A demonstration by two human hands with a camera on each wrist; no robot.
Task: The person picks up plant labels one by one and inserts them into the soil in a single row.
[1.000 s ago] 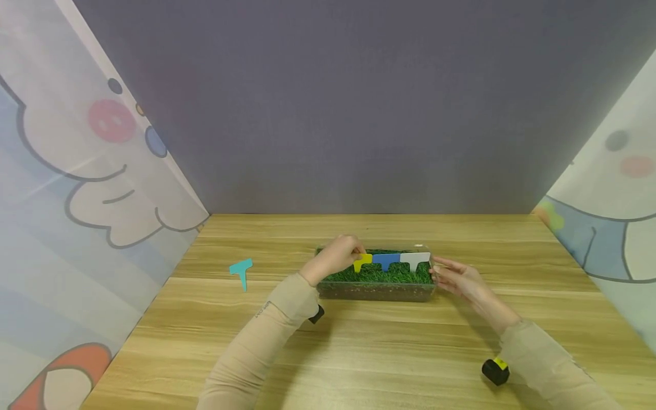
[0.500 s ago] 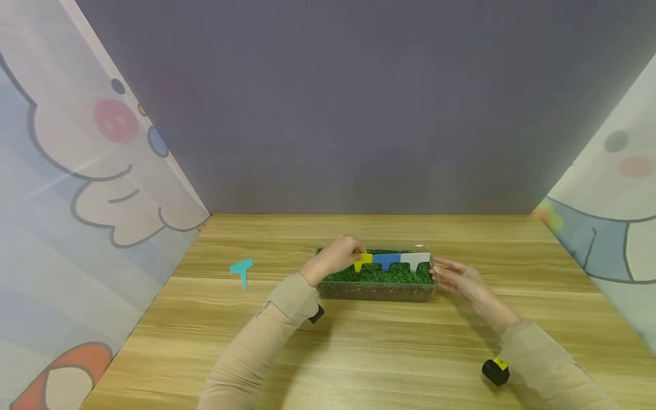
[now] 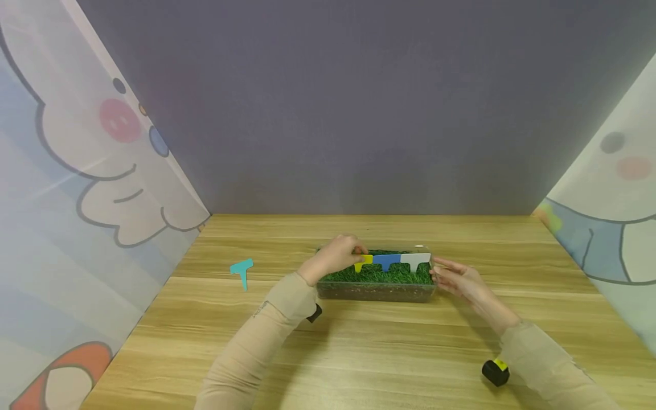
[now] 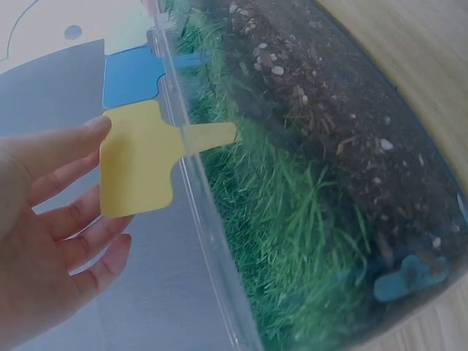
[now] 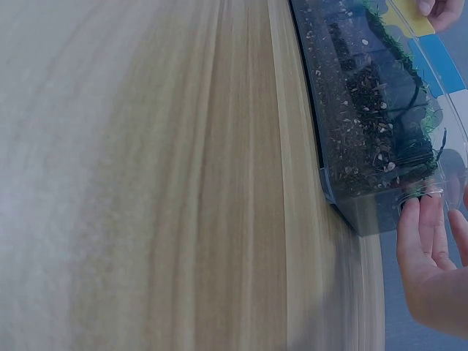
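A clear planter box (image 3: pixel 376 292) holds dark soil under green artificial grass (image 4: pixel 256 219). Three T-shaped plant labels stand in a row in the grass: yellow (image 4: pixel 139 161), blue (image 3: pixel 386 259) and white (image 3: pixel 415 258). My left hand (image 3: pixel 335 255) is at the yellow label, thumb tip on its top edge and the other fingers behind it. At the planter's right end, my right hand (image 3: pixel 463 282) touches the end wall with nearly straight fingertips (image 5: pixel 409 212). A turquoise label (image 3: pixel 242 271) lies flat on the table, left of the planter.
The wooden table (image 3: pixel 389 353) runs back to a grey panel (image 3: pixel 359 114). Cartoon-printed sheets (image 3: pixel 77 228) flank both sides. A small blue piece (image 4: pixel 409 278) shows low on the planter in the left wrist view.
The left fingers have shifted very slightly at the yellow label's top edge. The labels, planter and right hand stay where they were.
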